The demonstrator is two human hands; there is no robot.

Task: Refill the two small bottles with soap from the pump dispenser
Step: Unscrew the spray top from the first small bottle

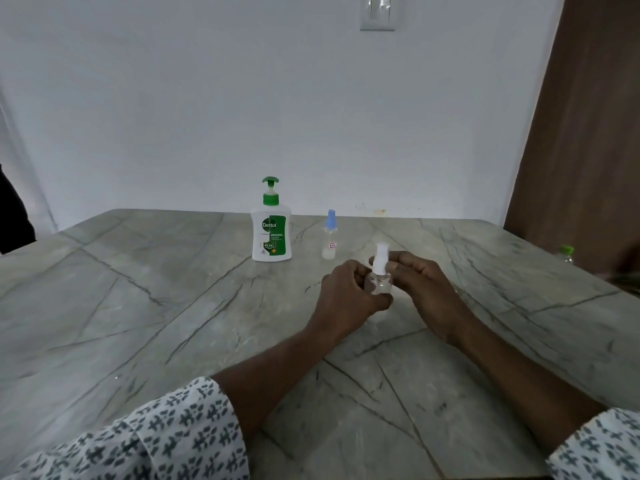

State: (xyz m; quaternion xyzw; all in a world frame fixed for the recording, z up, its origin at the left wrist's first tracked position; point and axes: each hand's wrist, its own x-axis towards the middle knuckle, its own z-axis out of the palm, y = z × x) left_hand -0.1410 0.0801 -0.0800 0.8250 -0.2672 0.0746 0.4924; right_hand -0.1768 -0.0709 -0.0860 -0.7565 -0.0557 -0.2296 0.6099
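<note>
A white pump dispenser (272, 233) with a green pump head and green label stands upright at the far middle of the table. To its right stands a small clear bottle with a blue cap (329, 240). Nearer to me, a second small clear bottle with a white spray cap (379, 277) is held above the table between both hands. My left hand (348, 296) grips its clear body from the left and below. My right hand (420, 282) has its fingers pinched on the white cap and neck from the right.
The grey marble table (173, 306) runs back to a white wall. A brown wooden panel (581, 133) rises at the right. A green-capped bottle (567, 253) peeks in at the table's right edge. A dark object (14, 216) sits at the left edge.
</note>
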